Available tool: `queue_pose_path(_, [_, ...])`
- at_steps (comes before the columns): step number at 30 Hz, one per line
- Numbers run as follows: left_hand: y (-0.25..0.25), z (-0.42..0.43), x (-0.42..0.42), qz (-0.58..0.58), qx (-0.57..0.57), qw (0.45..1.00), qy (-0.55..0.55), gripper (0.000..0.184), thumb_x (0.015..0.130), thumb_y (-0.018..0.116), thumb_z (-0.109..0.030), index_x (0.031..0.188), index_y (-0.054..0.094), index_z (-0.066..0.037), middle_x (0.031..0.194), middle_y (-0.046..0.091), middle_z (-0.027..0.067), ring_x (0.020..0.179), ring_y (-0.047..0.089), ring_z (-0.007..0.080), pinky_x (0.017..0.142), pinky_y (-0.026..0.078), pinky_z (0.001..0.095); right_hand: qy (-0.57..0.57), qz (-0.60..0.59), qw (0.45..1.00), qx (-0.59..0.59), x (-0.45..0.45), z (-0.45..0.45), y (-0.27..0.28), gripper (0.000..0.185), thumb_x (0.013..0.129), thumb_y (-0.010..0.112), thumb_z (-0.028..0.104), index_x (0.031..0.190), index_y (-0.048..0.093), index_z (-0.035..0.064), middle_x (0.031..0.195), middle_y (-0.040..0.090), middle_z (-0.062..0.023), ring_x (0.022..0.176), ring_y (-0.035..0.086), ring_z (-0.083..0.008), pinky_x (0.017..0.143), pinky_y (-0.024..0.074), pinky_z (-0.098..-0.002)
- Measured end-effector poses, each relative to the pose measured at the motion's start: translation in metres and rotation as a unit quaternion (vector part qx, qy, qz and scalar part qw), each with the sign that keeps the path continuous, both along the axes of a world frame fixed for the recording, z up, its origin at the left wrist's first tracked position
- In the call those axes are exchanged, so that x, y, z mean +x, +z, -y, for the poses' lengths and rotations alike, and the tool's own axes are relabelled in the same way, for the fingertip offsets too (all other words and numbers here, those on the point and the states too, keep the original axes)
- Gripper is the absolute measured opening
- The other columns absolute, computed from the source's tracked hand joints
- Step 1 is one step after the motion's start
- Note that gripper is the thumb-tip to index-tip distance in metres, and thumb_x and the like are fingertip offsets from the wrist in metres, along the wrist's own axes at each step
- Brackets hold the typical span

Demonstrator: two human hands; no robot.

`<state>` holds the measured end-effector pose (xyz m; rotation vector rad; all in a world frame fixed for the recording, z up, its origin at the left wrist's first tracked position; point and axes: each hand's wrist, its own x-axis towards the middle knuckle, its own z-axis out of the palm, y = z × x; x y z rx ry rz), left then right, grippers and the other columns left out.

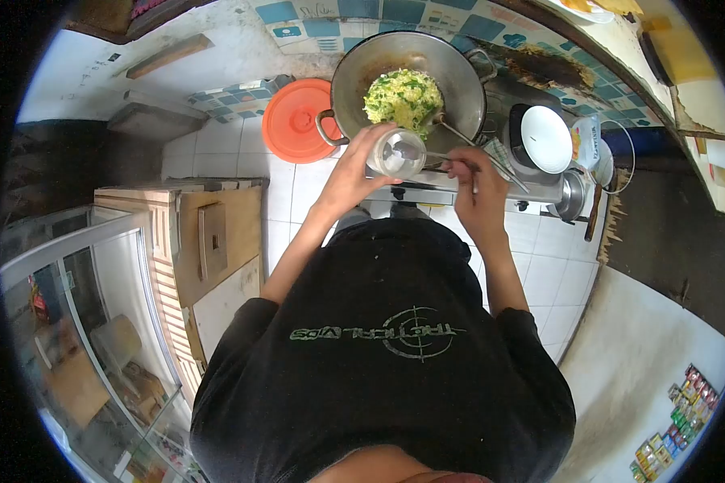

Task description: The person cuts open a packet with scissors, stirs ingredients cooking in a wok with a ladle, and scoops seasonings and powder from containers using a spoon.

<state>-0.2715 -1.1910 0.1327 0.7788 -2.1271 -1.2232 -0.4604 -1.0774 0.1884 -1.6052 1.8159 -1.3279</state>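
My left hand (pixel 357 171) is wrapped round a clear jar (pixel 403 154) with some white stuff at its bottom, held in front of the wok. In my right hand (pixel 477 183) is the thin handle of a spoon (pixel 439 156), whose far end points to the jar's mouth; its tip is hard to make out. Just beyond both hands stands a large metal wok (pixel 459 80) with two loop handles. A heap of chopped yellow-green food (pixel 403 97) lies in it. A long metal spatula (pixel 467 138) rests in the wok, its handle reaching over the rim toward the right.
An orange-red round lid (pixel 298 121) is left of the wok. A white bowl (pixel 546 139), a printed packet (pixel 586 143) and a metal pot (pixel 570 196) sit to the right on and by the stove (pixel 532 187). A wooden cabinet (pixel 217 241) stands at left.
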Motion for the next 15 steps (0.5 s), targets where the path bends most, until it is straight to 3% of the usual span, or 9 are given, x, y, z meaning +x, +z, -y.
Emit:
queue_pose_path(3, [0.003, -0.006, -0.009, 0.008, -0.024, 1.0, 0.007, 0.081, 0.063, 0.077, 0.001, 0.136, 0.044, -0.011, 0.138, 0.047, 0.0123, 0.129, 0.045, 0.0329, 0.107, 0.039, 0.0413, 0.062, -0.054, 0.994, -0.07, -0.005, 0.008, 0.004, 0.025, 0.079, 0.057, -0.011, 0.101, 0.056, 0.0014, 0.093, 0.063, -0.0159, 0.085, 0.064, -0.034, 0.075, 0.0512, -0.037])
queue_pose_path(10, [-0.002, -0.021, -0.028, 0.026, -0.06, 0.997, 0.033, 0.081, 0.061, 0.074, 0.006, 0.135, 0.045, -0.01, 0.136, 0.048, 0.0131, 0.128, 0.046, 0.033, 0.106, 0.04, 0.0407, 0.095, 0.006, 0.995, -0.018, -0.027, 0.012, -0.005, 0.014, 0.085, 0.059, -0.002, 0.098, 0.054, 0.002, 0.092, 0.062, -0.0159, 0.085, 0.063, -0.0334, 0.073, 0.0493, -0.0374])
queue_pose_path(15, [-0.004, -0.026, -0.039, 0.036, -0.064, 0.996, 0.05, 0.081, 0.061, 0.073, 0.007, 0.135, 0.045, -0.009, 0.136, 0.049, 0.0133, 0.128, 0.046, 0.0328, 0.107, 0.04, 0.0406, 0.075, 0.041, 0.996, 0.011, -0.039, 0.011, -0.011, 0.009, 0.093, 0.054, 0.004, 0.101, 0.053, 0.0022, 0.089, 0.063, -0.0168, 0.082, 0.065, -0.0334, 0.071, 0.0501, -0.0383])
